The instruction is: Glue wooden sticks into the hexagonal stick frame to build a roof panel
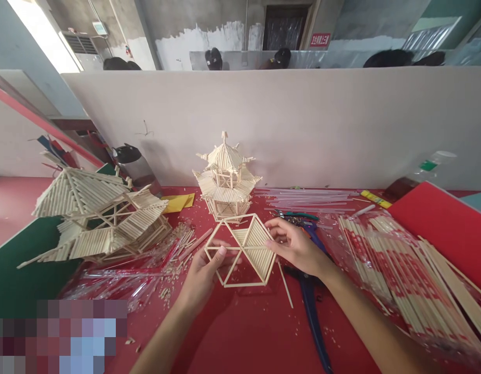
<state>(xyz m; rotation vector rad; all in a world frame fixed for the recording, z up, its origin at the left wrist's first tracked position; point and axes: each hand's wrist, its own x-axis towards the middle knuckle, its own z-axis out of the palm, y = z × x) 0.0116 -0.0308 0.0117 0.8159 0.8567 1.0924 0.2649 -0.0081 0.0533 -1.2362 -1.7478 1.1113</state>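
Both of my hands hold a hexagonal frame of thin wooden sticks (pixel 242 250) just above the red table (pixel 244 327). My left hand (pixel 203 272) grips its near-left edge, thumb on a spoke. My right hand (pixel 297 246) pinches its right corner. Two of the frame's triangular sections are filled with parallel sticks; the others are bare. Right behind the frame stands a small two-tier stick pavilion (pixel 226 179).
A larger stick roof model (pixel 100 215) lies at the left on a green mat (pixel 14 275). Packs of wrapped chopsticks (pixel 400 275) spread at the right, loose clear wrappers (pixel 119 280) at the left. Blue-handled cutters (pixel 310 301) lie under my right forearm. A beige partition (pixel 303 124) closes the back.
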